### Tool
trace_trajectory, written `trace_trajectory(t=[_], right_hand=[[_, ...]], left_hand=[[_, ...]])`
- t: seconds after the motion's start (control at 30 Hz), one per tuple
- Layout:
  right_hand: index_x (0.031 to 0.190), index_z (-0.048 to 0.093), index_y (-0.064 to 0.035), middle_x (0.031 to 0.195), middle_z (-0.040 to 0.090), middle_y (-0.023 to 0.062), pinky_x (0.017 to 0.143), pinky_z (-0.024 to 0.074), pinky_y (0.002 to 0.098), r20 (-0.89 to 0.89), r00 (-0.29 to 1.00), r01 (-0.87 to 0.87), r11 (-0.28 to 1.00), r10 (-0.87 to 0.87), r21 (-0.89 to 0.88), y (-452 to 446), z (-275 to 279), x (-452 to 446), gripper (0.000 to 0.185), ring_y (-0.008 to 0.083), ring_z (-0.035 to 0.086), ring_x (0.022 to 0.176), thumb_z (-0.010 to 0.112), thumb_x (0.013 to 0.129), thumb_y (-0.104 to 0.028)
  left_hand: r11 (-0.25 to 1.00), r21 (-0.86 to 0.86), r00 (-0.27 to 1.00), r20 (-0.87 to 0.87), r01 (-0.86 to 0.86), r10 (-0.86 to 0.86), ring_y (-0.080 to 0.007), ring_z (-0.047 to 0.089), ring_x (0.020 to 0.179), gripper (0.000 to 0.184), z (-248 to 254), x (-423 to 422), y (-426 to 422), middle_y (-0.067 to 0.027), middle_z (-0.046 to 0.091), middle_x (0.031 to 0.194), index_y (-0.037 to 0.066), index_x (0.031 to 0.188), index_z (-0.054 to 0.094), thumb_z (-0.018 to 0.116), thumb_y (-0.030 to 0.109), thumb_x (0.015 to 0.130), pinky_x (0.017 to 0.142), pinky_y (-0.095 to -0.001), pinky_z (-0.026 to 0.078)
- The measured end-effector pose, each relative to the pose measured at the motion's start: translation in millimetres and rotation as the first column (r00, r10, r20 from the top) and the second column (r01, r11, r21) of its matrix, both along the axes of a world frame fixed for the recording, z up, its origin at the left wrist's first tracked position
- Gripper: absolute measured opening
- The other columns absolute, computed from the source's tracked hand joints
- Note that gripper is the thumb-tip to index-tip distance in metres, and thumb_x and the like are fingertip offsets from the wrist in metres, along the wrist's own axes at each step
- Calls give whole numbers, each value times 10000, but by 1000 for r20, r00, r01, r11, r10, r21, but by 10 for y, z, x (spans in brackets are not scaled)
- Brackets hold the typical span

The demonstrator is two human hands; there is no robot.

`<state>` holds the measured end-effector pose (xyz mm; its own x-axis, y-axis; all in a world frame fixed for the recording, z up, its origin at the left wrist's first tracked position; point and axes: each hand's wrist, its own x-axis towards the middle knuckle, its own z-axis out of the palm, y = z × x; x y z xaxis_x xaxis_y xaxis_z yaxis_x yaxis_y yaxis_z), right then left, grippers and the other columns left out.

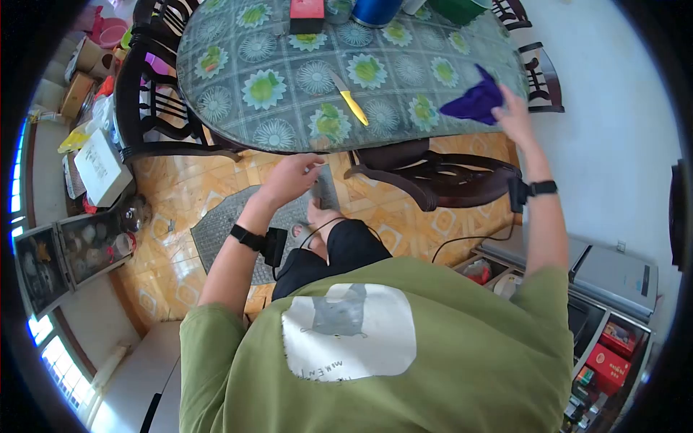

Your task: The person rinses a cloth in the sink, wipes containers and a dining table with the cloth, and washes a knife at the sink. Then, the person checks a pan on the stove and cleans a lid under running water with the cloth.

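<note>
A dark purple cloth (pixel 475 99) is bunched into a pointed shape over the right end of the table. My right hand (pixel 514 117) is closed on its right edge, fingers pinching it. Just off the near edge of the table, my left hand (pixel 291 177) hangs with loosely bent fingers and nothing in it. Between the two hands, a knife with a yellow handle (pixel 354 108) lies on the tablecloth, its blade pointing away from me.
The oval table (pixel 289 137) has a green flowered cover. At its far side stand a red box (pixel 307 14), a blue container (pixel 375 10) and a green container (pixel 458 9). A dark wooden chair (pixel 440 177) is against the near edge; another chair (pixel 155 108) stands left.
</note>
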<state>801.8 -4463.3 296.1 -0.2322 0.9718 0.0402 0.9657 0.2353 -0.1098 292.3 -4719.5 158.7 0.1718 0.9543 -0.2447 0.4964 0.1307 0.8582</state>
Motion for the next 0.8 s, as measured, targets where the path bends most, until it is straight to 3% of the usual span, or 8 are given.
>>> trace_trajectory(t=[0.07,0.17,0.23,0.33,0.4,0.6,0.67,0.8], right_hand=[[1617,427,-150,1546,485,305,1199,404,506,68,996,-27,954,49,-299,335,-639,-319,708,465,478,1439,703,987,-316],[1684,303,-145,1693,301,281,1266,300,535,-30,997,57,916,-75,-397,785,-1990,-707,680,453,320,1555,496,1094,-423],[1714,224,-189,1757,169,237,1292,189,584,136,930,366,886,-341,-285,335,-2034,-1477,697,403,174,1624,401,1106,-483],[1722,196,-244,1789,100,176,1293,108,601,-11,949,313,944,-316,-103,477,-2351,-1599,694,359,95,1649,351,1105,-520],[1721,204,-252,1789,114,159,1293,107,589,5,957,291,953,-292,-84,630,-2383,-1612,690,357,114,1645,351,1104,-522],[1677,337,-203,1750,262,167,1282,126,576,-71,997,32,999,-30,36,999,-2334,-2350,672,360,210,1616,431,1075,-486],[1674,346,-202,1750,263,165,1282,135,570,-68,997,-18,998,22,57,1004,-2317,-2609,669,358,216,1615,434,1076,-487],[1656,392,-200,1732,314,154,1274,159,570,-92,970,-215,970,226,114,887,-2286,-3034,659,335,267,1600,444,1076,-509]], left_hand=[[996,77,999,-39,33,-31,-252,747,875,304,1,32,174,-164,775,1030,56,1276,718,644,189,1012,794,-399,582],[1000,-8,1000,-9,2,-2,-295,752,904,375,-46,134,455,-170,775,1043,87,1368,672,642,184,1006,811,-423,584],[1000,-29,1000,-8,8,-8,-323,750,919,433,-9,277,703,-176,773,1039,118,1427,626,644,212,1005,822,-441,583],[997,-66,999,-41,33,-36,-380,739,948,562,-58,558,1137,-199,763,1020,180,1534,527,657,281,997,842,-475,579],[995,-90,995,-93,33,-41,-409,729,962,633,-214,728,1388,-216,755,1005,211,1583,473,668,323,991,850,-491,576],[992,-125,995,-96,17,-29,-447,718,890,438,-544,805,1635,-223,733,903,152,1336,581,693,378,979,777,-539,562],[998,-51,996,-90,-26,21,-414,718,808,336,-568,677,1548,-198,718,843,109,1187,564,718,319,975,711,-506,560],[975,-42,975,8,-220,221,-309,697,704,305,-250,200,1316,-147,688,788,90,1166,544,748,200,967,644,-420,544]])
